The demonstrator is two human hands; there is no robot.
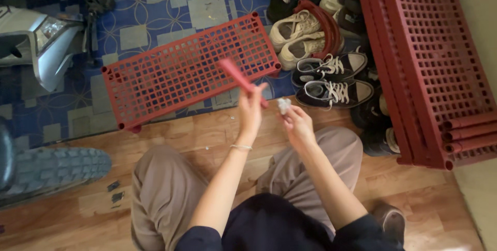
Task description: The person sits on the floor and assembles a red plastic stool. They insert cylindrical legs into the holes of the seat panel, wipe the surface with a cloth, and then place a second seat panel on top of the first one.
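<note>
Head view: left hand [250,107] grips red tube [239,77] — right hand [296,121] pinches white wad [283,105]; loosely pinched, it could drop.

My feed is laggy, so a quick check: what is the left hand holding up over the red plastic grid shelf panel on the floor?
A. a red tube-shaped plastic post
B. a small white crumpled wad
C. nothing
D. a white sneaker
A: the left hand grips a red tube-shaped plastic post slanting over the red plastic grid shelf panel; the right hand pinches the small white crumpled wad.
</note>
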